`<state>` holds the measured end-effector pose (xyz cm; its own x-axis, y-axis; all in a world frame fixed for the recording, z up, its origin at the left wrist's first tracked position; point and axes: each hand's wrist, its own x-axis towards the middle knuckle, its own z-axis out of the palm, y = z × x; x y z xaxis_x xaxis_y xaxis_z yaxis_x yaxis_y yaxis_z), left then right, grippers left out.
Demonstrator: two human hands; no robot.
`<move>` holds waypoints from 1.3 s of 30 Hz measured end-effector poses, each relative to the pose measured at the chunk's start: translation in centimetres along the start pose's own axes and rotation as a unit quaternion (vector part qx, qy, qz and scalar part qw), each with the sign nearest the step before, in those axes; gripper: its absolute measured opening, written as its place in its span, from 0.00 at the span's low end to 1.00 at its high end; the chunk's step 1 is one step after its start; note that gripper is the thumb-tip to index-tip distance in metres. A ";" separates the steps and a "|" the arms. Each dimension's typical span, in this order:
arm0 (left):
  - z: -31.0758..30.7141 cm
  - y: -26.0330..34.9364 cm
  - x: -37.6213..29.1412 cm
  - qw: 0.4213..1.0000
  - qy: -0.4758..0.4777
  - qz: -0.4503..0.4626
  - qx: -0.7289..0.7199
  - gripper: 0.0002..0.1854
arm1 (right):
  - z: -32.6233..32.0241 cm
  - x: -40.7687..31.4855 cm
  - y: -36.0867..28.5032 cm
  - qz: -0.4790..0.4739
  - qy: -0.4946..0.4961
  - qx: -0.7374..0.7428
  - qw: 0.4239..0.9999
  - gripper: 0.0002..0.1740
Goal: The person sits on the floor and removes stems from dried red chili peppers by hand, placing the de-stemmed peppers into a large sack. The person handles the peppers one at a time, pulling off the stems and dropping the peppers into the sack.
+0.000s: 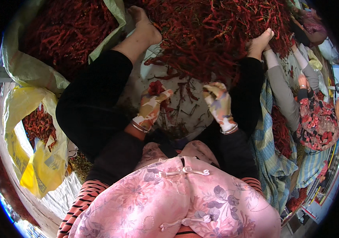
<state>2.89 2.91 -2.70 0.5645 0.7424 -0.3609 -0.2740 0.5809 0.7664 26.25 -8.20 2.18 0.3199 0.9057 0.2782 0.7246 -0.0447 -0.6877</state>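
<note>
My left hand (150, 106), in a camouflage-patterned glove, is closed around a small bunch of dried red chili peppers (156, 87). The cut or broken ends of the bunch show above the fist. To its right, my right hand (219, 102) wears a matching glove and has its fingers curled inward; whether anything is pinched in them is hidden. Loose chilies and stems (187, 92) lie scattered on the pale ground sheet (197, 119) between the two hands. Beyond them spreads a large heap of dried red chilies (217, 32), reaching my bare feet.
At the upper left, a pale woven sack (35, 67) holds more chilies. A yellow plastic bag (38, 166) with chilies stands beside my left knee. Along my right leg lies a blue-and-green woven sack (266, 151). Another person's grey-clad leg (282, 92) stretches close by on the right.
</note>
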 end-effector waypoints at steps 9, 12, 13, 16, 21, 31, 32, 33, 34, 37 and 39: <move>2.1 0.6 -2.3 0.991 -0.043 -0.125 0.034 0.17 | 0.6 -2.2 -4.4 0.383 -0.140 0.505 0.760 0.13; 2.4 0.4 -2.8 0.979 -0.062 -0.194 0.017 0.18 | 2.3 -2.9 -5.1 0.380 -0.123 0.463 0.792 0.14; 2.5 0.4 -2.9 0.977 -0.068 -0.202 0.012 0.19 | 2.5 -2.9 -5.0 0.336 -0.135 0.399 0.843 0.14; 2.5 0.3 -3.0 0.972 -0.081 -0.217 0.040 0.18 | 3.8 -3.6 -4.1 0.191 -0.133 0.200 0.952 0.15; 3.2 1.3 -3.5 0.973 -0.103 -0.204 0.026 0.14 | 1.4 -2.9 -6.1 0.286 -0.188 0.332 0.879 0.15; 1.0 -2.4 -3.3 0.970 -0.229 -0.079 0.013 0.12 | 2.3 -4.2 -6.8 0.121 -0.118 0.103 0.980 0.09; 0.6 -2.3 -3.5 0.972 -0.221 -0.066 0.034 0.12 | 3.4 -4.4 -6.0 0.097 -0.097 0.111 0.984 0.09; 1.2 -2.9 -2.6 0.958 -0.268 -0.045 0.097 0.12 | 3.1 -6.0 -5.2 0.124 -0.057 0.105 0.985 0.10; 1.2 -2.8 -2.6 0.948 -0.272 -0.002 0.163 0.13 | 3.3 -6.4 -4.5 0.132 -0.062 0.120 0.982 0.10; 1.0 -1.9 -2.7 0.833 -0.303 0.166 0.431 0.14 | 3.8 -7.4 -3.0 0.201 -0.113 0.202 0.952 0.12; 1.1 -1.1 -2.6 0.783 -0.342 0.173 0.490 0.15 | 4.0 -8.1 -2.2 0.238 -0.153 0.248 0.927 0.14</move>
<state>2.58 -0.07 -2.01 0.9652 0.2520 0.0700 0.0374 -0.3979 0.9167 19.61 -13.77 -1.23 0.2876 0.9140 -0.2861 0.1533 -0.3388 -0.9283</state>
